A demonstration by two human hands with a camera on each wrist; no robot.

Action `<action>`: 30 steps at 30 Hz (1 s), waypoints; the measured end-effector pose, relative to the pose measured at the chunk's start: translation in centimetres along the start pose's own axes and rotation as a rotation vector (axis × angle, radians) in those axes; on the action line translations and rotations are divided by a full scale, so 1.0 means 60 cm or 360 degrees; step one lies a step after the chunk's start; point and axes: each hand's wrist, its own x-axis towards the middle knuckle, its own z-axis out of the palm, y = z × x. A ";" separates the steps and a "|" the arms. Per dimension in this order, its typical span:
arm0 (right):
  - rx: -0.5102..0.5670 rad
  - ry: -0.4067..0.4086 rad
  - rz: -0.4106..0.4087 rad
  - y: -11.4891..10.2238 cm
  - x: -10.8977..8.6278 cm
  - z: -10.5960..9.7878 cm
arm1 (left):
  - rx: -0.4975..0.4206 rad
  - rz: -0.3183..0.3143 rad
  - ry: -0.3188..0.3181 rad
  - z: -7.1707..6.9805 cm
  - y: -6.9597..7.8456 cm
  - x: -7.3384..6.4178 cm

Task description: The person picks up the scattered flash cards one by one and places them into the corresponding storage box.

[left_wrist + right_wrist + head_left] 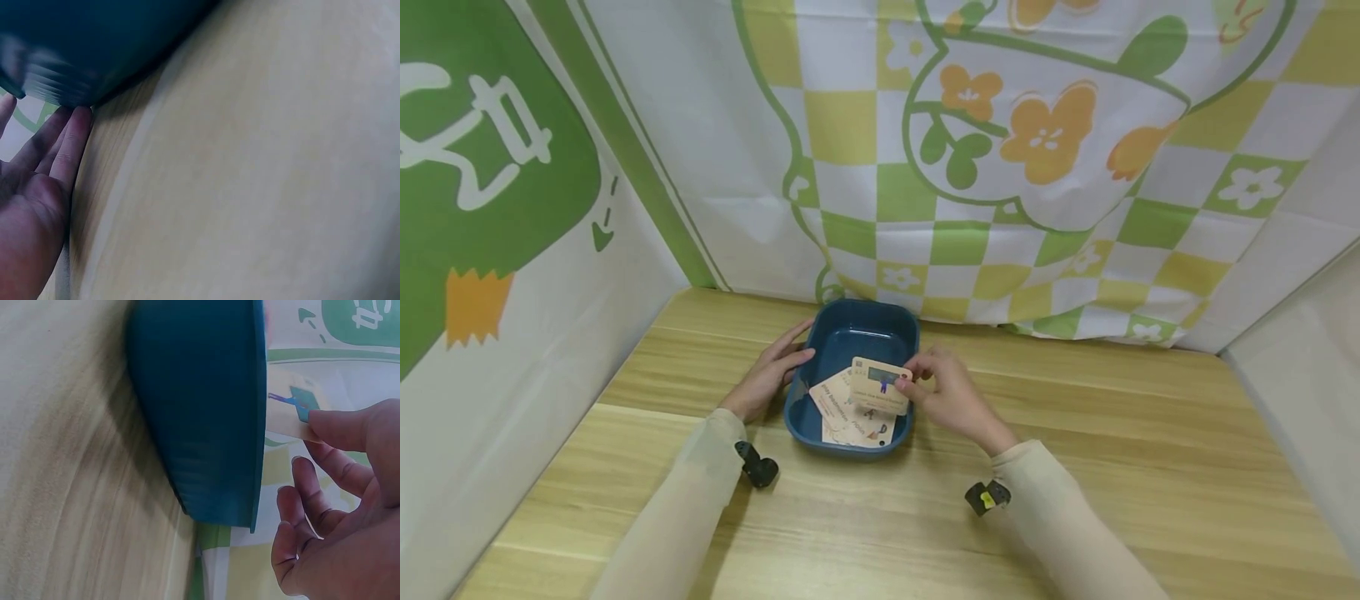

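A dark blue rectangular bin point(853, 321) sits on the table with several printed picture cards point(831, 404) lying loosely overlapped inside. My right hand point(951, 396) pinches one card point(880, 387) by its right edge between thumb and index finger, above the others. That card carries a small figure and a dark green panel; in the right wrist view the pinched card point(290, 409) shows beyond the bin wall point(200, 412). My left hand point(771, 375) rests against the bin's left side, thumb at the rim. Its fairly straight fingers point(72, 147) touch the bin's outer wall point(94, 50) in the left wrist view.
The wooden table point(1097, 467) extends to both sides and in front of the bin. Behind it hangs a checkered, flowered cloth point(962, 242), close to the bin's far end. A printed white and green panel point(550, 250) stands at the left. Each wrist wears a small black camera point(760, 471).
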 end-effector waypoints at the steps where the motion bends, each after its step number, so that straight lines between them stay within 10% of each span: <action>1: -0.0009 -0.0003 0.0013 0.000 -0.001 0.001 | 0.0004 0.0002 0.0001 0.000 0.000 0.000; 30: -0.0047 0.0131 -0.0077 0.032 -0.037 -0.039 | 0.0012 -0.0009 0.0009 0.000 -0.003 0.003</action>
